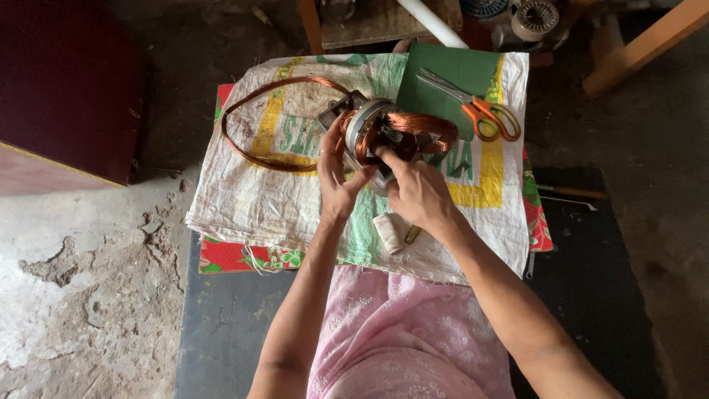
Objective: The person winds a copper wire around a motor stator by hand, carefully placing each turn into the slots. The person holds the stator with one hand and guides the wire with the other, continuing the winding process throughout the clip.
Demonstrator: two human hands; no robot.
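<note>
I hold a round metal motor stator (373, 122) with copper wire windings over a woven sack cloth (258, 192). My left hand (336, 174) grips its left rim from below. My right hand (417, 188) presses fingers into the copper coil (425, 125) at the stator's right side. A large loose loop of copper wire (258, 118) lies on the cloth to the left, its end reaching the stator.
Orange-handled scissors (476, 107) rest on a green sheet (450, 74) at the back right. A small whitish thread spool (388, 231) lies by my right wrist. A dark red box (66, 89) stands at left; wooden legs and motor parts (532, 18) beyond.
</note>
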